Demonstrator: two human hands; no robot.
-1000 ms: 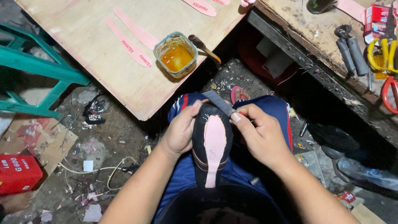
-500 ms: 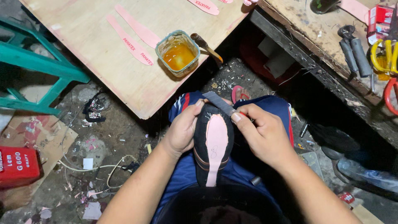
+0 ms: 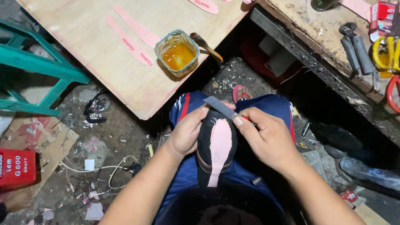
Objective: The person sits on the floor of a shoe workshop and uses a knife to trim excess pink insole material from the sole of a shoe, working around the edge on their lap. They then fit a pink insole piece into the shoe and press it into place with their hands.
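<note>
Gripping a black shoe upper (image 3: 208,137) with pink insole (image 3: 219,146) on the lap — left hand (image 3: 185,135) curled round its side. Right hand (image 3: 266,139) fingers pinched on a flat grey blade (image 3: 221,107) at the toe — glue jar (image 3: 177,53) on the board (image 3: 104,54) beyond.

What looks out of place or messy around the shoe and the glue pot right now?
The floor is littered with scraps and a loose white cord. The glue pot stands uncovered near the board's edge, brush propped beside it. The shoe itself looks undamaged between both hands.
</note>
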